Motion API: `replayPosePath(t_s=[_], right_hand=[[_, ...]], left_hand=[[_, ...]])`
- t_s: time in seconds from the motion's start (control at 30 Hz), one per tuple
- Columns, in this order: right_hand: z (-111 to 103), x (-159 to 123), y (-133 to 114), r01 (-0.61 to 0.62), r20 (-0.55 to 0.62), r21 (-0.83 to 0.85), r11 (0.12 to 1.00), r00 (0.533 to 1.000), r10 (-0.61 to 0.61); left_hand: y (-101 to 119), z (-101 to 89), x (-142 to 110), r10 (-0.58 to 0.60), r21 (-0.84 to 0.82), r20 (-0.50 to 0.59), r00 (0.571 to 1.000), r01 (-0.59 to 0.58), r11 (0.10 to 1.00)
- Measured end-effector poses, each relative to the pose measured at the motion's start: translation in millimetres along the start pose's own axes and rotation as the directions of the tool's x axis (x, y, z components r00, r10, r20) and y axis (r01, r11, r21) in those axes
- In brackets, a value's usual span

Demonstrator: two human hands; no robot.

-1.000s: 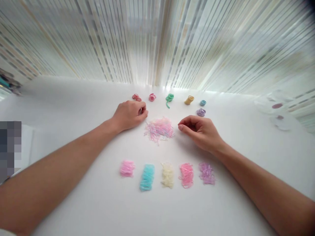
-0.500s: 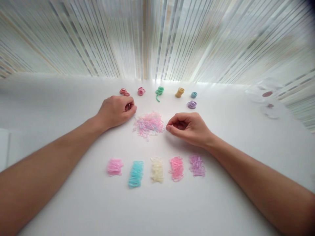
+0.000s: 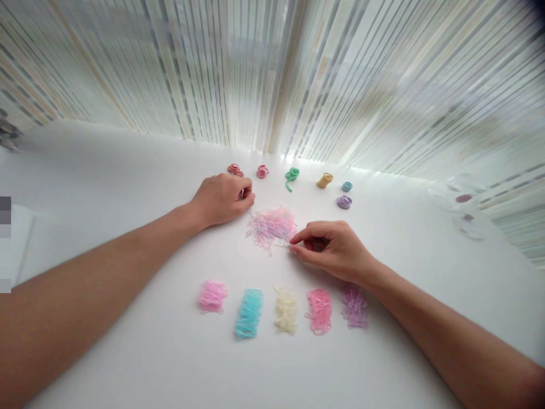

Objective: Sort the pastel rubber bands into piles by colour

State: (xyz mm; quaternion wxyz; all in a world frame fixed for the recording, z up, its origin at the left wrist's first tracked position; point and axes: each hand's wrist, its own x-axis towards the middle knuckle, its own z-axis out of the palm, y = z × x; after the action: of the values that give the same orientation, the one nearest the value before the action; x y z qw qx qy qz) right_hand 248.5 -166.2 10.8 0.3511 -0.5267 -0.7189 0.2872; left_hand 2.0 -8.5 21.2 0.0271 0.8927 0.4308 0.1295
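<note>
Pastel bands (image 3: 272, 226) lie heaped mid-worktop (image 3: 272, 369) between my hands; my right hand (image 3: 336, 250), fingertips nearly together, meets a pale loop (image 3: 281, 245) at the near-right edge, hold uncertain. Tangling could drag neighbouring bands along. Left hand (image 3: 223, 199) loosely curled, contents hidden, close by the far-left red coil (image 3: 235, 169); my right wrist might brush the near purple pile (image 3: 355, 308).

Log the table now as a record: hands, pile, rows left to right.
Left hand: loosely curled beside the mixed pile; hold unclear
Right hand: fingertips at the pile's near-right edge, by a pale strand; hold unclear
Pile: thin pastel strands, between both hands
Near row: pink bundle, turquoise bundle, cream bundle, coral bundle, purple bundle
Far row: red coil, pink coil, green coil, yellow coil, blue coil
Nearer than blue coil: lilac coil
</note>
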Motion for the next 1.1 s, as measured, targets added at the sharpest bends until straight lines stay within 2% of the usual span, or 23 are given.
replayPosePath(t_s=[0.53, 0.7, 0.9, 1.1], right_hand=[[5.4, 4.3, -2.4, 0.053, 0.013, -0.095, 0.994, 0.999, -0.051], [1.8, 3.2, -1.6, 0.033, 0.036, -0.056, 0.998, 0.999, -0.031], [-14.3, -0.6, -16.8, -0.009, 0.148, 0.026, 1.000, 0.989, 0.005], [-24.9, -9.7, -47.5, 0.124, 0.293, 0.030, 0.992, 0.947, -0.127]], left_hand=[[1.2, 0.1, 0.9, -0.011, -0.017, -0.018, 1.000, 0.011, 1.000], [0.3, 1.1, 1.3, -0.005, -0.031, -0.030, 1.000, 0.004, 1.000], [0.3, 0.1, 1.0, -0.013, -0.040, -0.025, 1.000, 0.012, 0.999], [-2.1, 2.6, 1.0, 0.000, -0.063, -0.047, 0.999, -0.003, 0.998]])
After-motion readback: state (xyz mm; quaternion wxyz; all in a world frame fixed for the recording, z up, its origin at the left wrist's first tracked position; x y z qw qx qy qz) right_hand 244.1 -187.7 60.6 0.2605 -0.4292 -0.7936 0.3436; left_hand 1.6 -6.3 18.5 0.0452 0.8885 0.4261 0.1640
